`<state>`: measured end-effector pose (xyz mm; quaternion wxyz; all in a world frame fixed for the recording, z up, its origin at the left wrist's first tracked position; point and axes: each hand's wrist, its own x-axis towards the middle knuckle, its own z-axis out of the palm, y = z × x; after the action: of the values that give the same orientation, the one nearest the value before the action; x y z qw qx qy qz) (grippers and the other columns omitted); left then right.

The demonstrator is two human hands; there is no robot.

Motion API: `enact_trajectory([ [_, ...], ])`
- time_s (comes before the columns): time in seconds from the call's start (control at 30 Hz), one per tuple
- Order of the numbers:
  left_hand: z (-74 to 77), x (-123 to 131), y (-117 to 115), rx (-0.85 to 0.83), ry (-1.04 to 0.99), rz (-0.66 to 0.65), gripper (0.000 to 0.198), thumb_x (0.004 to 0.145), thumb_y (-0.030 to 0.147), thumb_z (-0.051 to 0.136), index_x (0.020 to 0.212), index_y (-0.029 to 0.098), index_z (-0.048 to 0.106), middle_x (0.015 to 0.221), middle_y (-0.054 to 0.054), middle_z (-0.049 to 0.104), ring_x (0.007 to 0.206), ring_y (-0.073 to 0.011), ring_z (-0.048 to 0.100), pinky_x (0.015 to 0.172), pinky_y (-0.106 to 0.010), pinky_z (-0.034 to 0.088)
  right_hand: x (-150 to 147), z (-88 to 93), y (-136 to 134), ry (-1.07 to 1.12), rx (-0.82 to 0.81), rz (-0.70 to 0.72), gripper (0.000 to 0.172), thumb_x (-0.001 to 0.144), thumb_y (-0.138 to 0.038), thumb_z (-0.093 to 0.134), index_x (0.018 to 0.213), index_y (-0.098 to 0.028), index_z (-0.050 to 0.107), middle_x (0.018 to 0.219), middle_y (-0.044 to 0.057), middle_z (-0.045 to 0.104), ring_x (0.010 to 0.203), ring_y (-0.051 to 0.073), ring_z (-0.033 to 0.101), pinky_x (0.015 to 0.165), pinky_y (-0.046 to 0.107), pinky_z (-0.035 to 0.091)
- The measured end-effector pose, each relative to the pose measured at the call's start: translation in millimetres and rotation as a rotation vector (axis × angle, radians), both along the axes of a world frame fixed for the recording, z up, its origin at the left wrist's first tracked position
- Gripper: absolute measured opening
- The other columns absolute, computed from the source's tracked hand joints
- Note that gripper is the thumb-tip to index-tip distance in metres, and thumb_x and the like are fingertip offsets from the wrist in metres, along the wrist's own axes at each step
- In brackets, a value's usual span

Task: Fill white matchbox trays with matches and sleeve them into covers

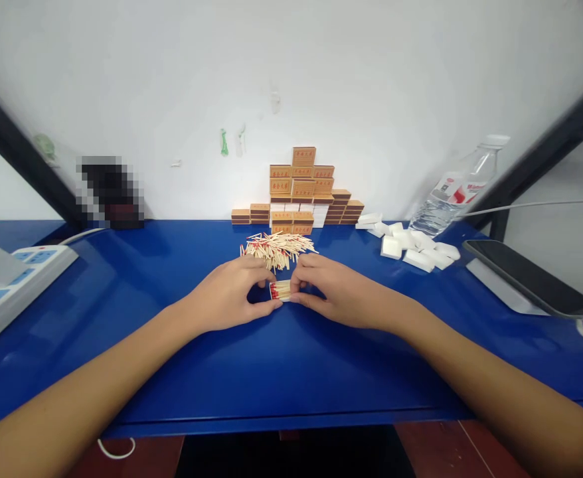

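Between my two hands is a small white matchbox tray (281,291) with red-tipped matches lying in it, heads toward the left. My left hand (234,289) grips the tray's left end between thumb and fingers. At the other end, my right hand (329,289) pinches the tray, its fingers covering that part. Just behind the hands lies a loose pile of matches (276,249) on the blue table (291,372). Farther back, orange-brown matchboxes (303,189) stand stacked against the wall.
Several white matchbox trays (418,245) lie at the right, near a leaning water bottle (458,186). A phone (535,275) rests on a white block at the far right. On the left are a power strip (22,279) and a pixelated dark object (112,192).
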<state>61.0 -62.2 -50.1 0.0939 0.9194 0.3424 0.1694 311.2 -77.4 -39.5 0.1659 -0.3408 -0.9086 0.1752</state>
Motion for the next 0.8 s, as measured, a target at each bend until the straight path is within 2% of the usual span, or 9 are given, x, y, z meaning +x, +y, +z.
enact_trajectory([
  [0.33,0.9,-0.3,-0.4,0.012,0.006,-0.002,0.024,0.094,0.042,0.073,0.096,0.018,0.071,0.090,-0.005,0.069,0.089,-0.0223,0.062,0.079,-0.036,0.050,6.6,-2.1,3.6,0.017,-0.037,-0.030,0.003,0.099,-0.022,0.067,0.097,-0.021,0.068,0.100,0.004,0.061,0.089,0.018,0.056,0.077,0.032,0.045],
  [0.5,0.4,-0.4,0.0,0.018,-0.006,-0.003,0.024,0.095,0.043,0.072,0.097,0.019,0.071,0.090,-0.004,0.068,0.088,-0.0217,0.062,0.077,-0.035,0.050,3.8,-2.4,3.2,0.013,-0.011,-0.018,0.010,0.099,-0.017,0.064,0.095,-0.020,0.072,0.094,0.003,0.058,0.080,0.016,0.054,0.073,0.031,0.043],
  [0.67,0.5,-0.7,0.4,0.025,-0.006,-0.008,0.024,0.096,0.043,0.071,0.096,0.019,0.070,0.090,-0.004,0.069,0.089,-0.0220,0.063,0.077,-0.035,0.050,6.4,1.0,3.6,0.039,0.043,-0.013,0.008,0.097,-0.018,0.066,0.094,-0.021,0.072,0.092,0.003,0.060,0.081,0.017,0.056,0.072,0.031,0.044],
  [0.8,1.3,-0.8,-0.3,0.015,0.003,-0.005,0.024,0.095,0.042,0.071,0.096,0.018,0.070,0.092,-0.005,0.069,0.090,-0.0224,0.062,0.079,-0.036,0.050,8.1,2.1,4.6,0.013,0.020,-0.006,0.006,0.095,-0.017,0.069,0.093,-0.021,0.073,0.091,0.003,0.062,0.081,0.017,0.057,0.072,0.031,0.044],
])
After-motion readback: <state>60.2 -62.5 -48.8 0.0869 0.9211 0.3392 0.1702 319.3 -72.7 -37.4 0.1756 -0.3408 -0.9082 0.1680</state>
